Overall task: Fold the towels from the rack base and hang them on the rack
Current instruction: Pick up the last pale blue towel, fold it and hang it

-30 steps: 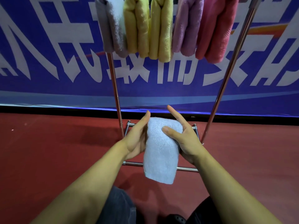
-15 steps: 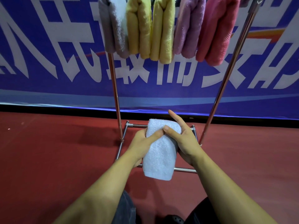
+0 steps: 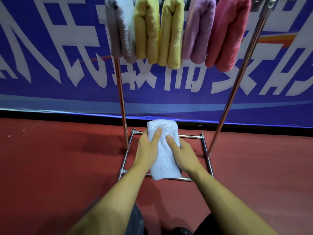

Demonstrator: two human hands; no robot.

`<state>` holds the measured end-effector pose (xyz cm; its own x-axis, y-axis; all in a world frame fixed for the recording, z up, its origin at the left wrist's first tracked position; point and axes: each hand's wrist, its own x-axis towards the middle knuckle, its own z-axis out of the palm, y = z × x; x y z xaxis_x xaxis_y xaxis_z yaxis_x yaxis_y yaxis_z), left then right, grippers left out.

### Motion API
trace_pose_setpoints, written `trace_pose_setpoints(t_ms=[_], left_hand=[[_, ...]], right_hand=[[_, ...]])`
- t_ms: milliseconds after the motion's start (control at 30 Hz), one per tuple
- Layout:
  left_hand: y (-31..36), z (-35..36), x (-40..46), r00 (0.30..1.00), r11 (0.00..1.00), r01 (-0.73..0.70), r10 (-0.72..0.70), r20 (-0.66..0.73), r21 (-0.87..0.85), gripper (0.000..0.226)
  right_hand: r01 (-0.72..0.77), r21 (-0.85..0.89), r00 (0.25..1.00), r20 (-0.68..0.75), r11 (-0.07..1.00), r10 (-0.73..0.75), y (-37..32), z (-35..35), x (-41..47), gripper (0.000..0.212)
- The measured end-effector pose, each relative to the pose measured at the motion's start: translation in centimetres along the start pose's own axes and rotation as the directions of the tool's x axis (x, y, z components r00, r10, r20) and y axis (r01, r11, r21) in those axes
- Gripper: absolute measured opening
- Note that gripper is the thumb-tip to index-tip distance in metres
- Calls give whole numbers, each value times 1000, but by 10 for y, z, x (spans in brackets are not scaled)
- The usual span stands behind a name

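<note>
The left hand (image 3: 147, 150) and right hand (image 3: 182, 152) are both gripping the folded white towel (image 3: 163, 150), thumbs on top. The towel is being held above the rack base (image 3: 205, 153). Five folded towels (image 3: 171, 31) are hanging higher up.

- We have one view only, a wide-angle camera worn on the person's head; no second view shares the scene.
- We look forward and down along both forearms, close to the left hand (image 3: 147, 150) and right hand (image 3: 183, 154).
- Ahead we face the rack (image 3: 122, 102), its upper part near the top edge, with the banner (image 3: 50, 73) behind and the red floor (image 3: 59, 167) below.
- Straight lines bow near the edges.
</note>
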<state>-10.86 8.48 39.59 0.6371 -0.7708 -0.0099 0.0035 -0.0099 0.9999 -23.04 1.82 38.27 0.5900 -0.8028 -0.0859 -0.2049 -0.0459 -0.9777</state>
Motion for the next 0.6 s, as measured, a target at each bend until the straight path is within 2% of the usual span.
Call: trace_pose_setpoints(t_ms=[100,200,267,400,500,600], left_hand=[[-5,0,1,997,978,-61,67,-24,202,28],[-8,1,4,996,916,-23,54,-67,399,38],[-9,4,6,995,926,-35,67,-72,376,33],[-8,6,8,996,986,-14,27,-80,166,23],[-7,5,7,995,991,96,-92,-44,94,29],[-9,4,3,972,974,227,-226,57,-3,41]], right_hand=[[25,-174,996,-80,984,-39,11,2,5,36],[51,-226,985,-147,973,-86,17,3,8,35],[63,-219,979,-176,974,-102,16,5,10,36],[58,-160,979,-186,986,-87,15,7,13,31],[81,-90,979,-178,993,-96,12,4,12,28],[37,31,982,-186,999,-30,15,0,13,36]])
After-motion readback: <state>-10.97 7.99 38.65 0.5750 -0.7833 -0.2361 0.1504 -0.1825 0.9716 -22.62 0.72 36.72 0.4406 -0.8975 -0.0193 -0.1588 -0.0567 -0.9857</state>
